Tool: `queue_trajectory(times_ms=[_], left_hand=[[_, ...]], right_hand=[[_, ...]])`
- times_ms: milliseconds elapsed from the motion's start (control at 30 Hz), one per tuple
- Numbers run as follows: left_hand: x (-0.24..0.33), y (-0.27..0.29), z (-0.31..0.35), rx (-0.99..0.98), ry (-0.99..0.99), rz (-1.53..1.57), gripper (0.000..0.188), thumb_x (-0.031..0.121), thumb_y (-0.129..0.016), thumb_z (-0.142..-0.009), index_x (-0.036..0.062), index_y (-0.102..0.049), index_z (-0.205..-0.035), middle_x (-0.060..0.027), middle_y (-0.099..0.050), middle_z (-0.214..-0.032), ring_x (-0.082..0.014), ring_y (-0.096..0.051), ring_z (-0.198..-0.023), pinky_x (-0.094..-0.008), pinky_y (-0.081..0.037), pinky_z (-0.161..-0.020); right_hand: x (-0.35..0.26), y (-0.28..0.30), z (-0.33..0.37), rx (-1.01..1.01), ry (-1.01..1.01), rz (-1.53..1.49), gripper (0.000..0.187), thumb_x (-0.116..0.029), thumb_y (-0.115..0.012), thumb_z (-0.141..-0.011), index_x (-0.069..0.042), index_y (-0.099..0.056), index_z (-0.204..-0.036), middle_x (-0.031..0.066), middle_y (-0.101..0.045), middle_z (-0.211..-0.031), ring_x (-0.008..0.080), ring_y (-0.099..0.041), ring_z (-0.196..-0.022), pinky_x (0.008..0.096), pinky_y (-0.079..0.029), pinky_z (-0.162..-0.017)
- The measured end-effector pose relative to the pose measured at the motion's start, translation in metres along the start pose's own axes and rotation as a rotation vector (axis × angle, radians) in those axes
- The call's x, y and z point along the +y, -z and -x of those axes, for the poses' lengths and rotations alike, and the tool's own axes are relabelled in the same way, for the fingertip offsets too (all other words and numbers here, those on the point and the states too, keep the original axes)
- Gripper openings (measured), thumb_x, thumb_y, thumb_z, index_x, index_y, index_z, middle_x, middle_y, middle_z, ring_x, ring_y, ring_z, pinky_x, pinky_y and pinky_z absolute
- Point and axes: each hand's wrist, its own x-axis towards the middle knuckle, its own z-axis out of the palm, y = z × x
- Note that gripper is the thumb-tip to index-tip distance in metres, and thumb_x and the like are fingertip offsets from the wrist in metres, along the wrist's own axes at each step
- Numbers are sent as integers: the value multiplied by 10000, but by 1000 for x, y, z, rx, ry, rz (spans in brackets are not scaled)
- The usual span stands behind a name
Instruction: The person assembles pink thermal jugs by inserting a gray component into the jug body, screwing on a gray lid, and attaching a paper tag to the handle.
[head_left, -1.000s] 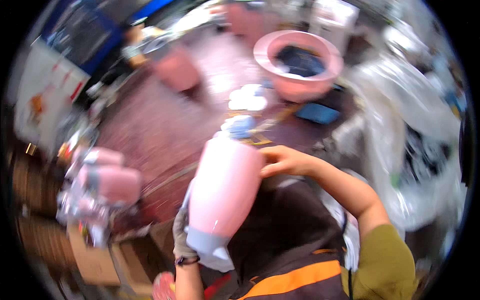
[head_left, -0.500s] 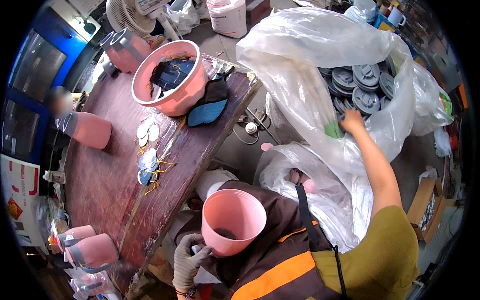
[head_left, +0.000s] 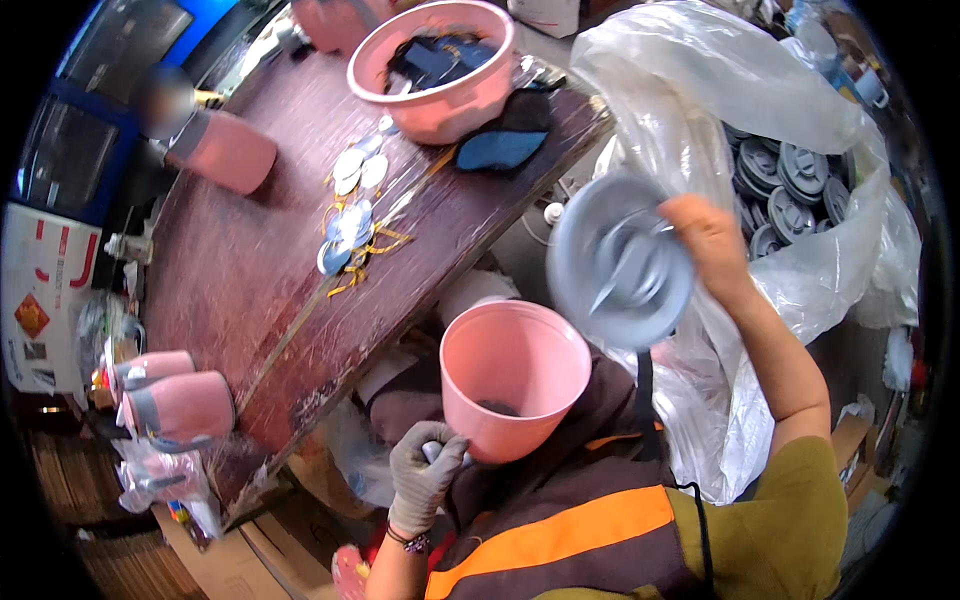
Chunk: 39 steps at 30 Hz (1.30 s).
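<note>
Lid and right hand: since half a second ago, the right hand has left the plastic bag and now holds a grey lid up in front of it.
Right fingers: gripping the grey lid at its rim, the side with the moulded ridge turned toward the view.
Left fingers: the gloved left hand is curled closed on a grey part at the side of the pink pot, likely its handle.
Pink pot: over the lap, against the brown apron, tilted with its mouth upward and toward the view; a dark patch shows at the bottom.
What the change means: pot and lid are both in hand, and the pot's mouth is uncovered; the lid's tilt does not match the rim.
Gap: lid up and right of the pot, near its rim; the exact depth between them cannot be told.
Tabletop edge: the worn near edge of the tabletop runs diagonally just beyond the pot.
Bag side: loose plastic folds lie close behind the lid and right arm, so room looks tighter there; more grey lids sit inside.
</note>
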Motion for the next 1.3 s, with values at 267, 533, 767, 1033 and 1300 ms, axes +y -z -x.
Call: queue_trajectory(times_ms=[267, 533, 767, 1033, 1300], left_hand=[[-15, 14, 16, 26, -73, -15, 136, 134, -736, -827, 31, -650, -846, 12, -623, -752, -60, -544, -666, -236, -466, -606], [-22, 5, 13, -9, -118, -38, 145, 138, -740, -820, 39, -641, -857, -20, -623, -725, -78, -552, -668, -253, -473, -626], [-19, -1, 19, 8, -146, -132, 184, 148, -745, -803, 45, -620, -891, -9, -594, -694, -67, -531, -629, -243, -459, -581], [-36, -13, 39, -428, -284, -97, 342, 209, -690, -850, 62, -565, -1132, -126, -628, -828, -297, -615, -739, -372, -482, -648], [-135, 17, 55, -646, 269, -96, 362, 363, -573, -925, 32, -614, -1067, -56, -638, -907, -164, -594, -843, -283, -460, -718]], right_hand=[[-47, -114, 28, -677, 480, 223, 400, -300, -566, -912, -101, -579, -1260, 157, -538, -1305, 329, -501, -1204, 433, -376, -1011], [-56, -145, 58, -477, 419, 185, 336, -156, -640, -866, -16, -610, -1170, 158, -632, -1155, 328, -597, -1066, 403, -458, -926], [-66, -150, 79, -488, 377, 100, 298, -148, -628, -863, -8, -643, -1126, 142, -651, -1115, 308, -607, -1014, 392, -449, -913], [-80, -140, 63, -696, 261, 201, 296, -213, -626, -868, -102, -677, -1137, 144, -525, -1309, 323, -512, -1152, 421, -399, -968], [-61, -115, 39, -1053, 186, 23, 402, -137, -620, -800, -166, -629, -1201, 210, -413, -1406, 381, -390, -1311, 435, -315, -1082]])
